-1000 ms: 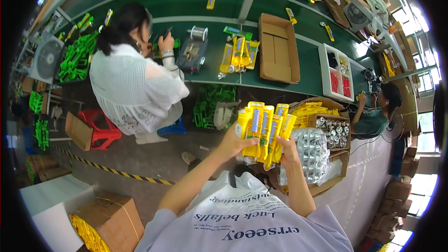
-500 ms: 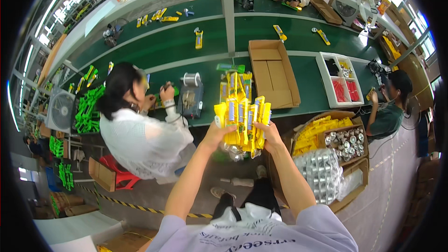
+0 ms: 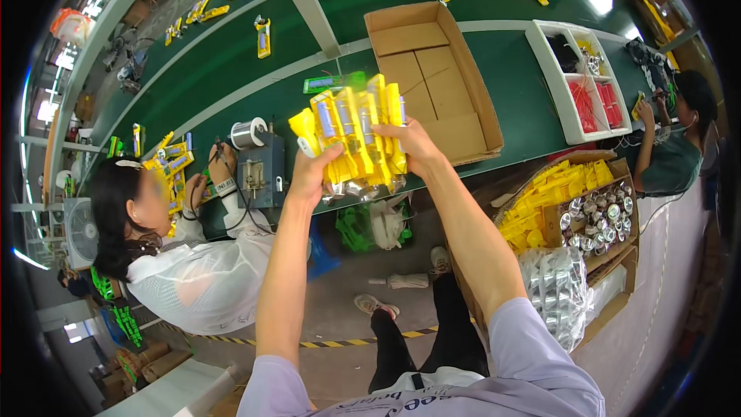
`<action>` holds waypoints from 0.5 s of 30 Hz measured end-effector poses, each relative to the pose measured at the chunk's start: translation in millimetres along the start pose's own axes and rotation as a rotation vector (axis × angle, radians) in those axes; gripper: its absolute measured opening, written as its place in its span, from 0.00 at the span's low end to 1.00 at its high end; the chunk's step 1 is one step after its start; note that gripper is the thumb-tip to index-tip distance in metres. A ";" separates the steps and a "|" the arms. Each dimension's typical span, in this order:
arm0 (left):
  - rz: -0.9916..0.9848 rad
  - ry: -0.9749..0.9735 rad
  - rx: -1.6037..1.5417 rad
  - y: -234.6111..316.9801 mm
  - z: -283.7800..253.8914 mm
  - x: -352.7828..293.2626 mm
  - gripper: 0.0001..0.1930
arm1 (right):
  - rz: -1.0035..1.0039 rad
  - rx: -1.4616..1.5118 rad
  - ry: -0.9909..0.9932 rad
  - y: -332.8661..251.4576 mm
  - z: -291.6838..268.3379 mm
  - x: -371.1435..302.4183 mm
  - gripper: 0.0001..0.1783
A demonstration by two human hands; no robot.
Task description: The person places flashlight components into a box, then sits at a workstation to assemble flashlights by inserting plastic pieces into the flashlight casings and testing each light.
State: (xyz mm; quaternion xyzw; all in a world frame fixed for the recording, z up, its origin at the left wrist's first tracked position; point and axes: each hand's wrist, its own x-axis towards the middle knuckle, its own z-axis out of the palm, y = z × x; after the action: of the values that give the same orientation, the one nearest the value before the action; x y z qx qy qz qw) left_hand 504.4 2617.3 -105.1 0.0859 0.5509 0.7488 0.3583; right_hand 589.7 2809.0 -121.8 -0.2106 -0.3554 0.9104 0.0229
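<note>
We have a bundle of yellow strip-like pieces [image 3: 351, 133] over the near edge of the worktop [image 3: 517, 81]; whether it touches, we cannot tell. Our left hand [image 3: 311, 174] is clasped round one end of the row, and our right hand [image 3: 415, 144] grips the other. Squeezing evenly from both sides seems wise, since the inner pieces (we see nothing binding them) could slip, and their silvery ends [image 3: 370, 187] might catch on that edge. Beyond lies a green piece [image 3: 332, 82]; along the near edge, an open carton [image 3: 472, 89] stands to the right, and a wire spool [image 3: 248, 133] to the left, near a co-worker [image 3: 204, 282] in white.
</note>
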 end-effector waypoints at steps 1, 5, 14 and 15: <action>0.001 0.000 0.013 -2.6 7.1 4.3 0.25 | 0.013 0.029 -0.013 -3.5 -8.9 -1.1 0.20; 0.025 -0.058 0.032 -16.5 48.3 20.0 0.28 | 0.017 0.035 0.009 -21.6 -50.9 -7.7 0.19; -0.021 -0.098 0.001 -13.6 94.9 36.6 0.28 | 0.015 0.003 0.072 -76.5 -68.5 -33.0 0.20; -0.023 -0.098 0.003 -8.0 101.3 37.2 0.28 | 0.006 -0.003 0.066 -86.3 -63.3 -35.7 0.20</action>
State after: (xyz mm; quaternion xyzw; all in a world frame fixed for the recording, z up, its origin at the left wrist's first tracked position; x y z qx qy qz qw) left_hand 533.9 2719.3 -83.8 0.1166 0.5346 0.7388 0.3934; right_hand 638.2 2906.9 -93.7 -0.2415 -0.3553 0.9024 0.0315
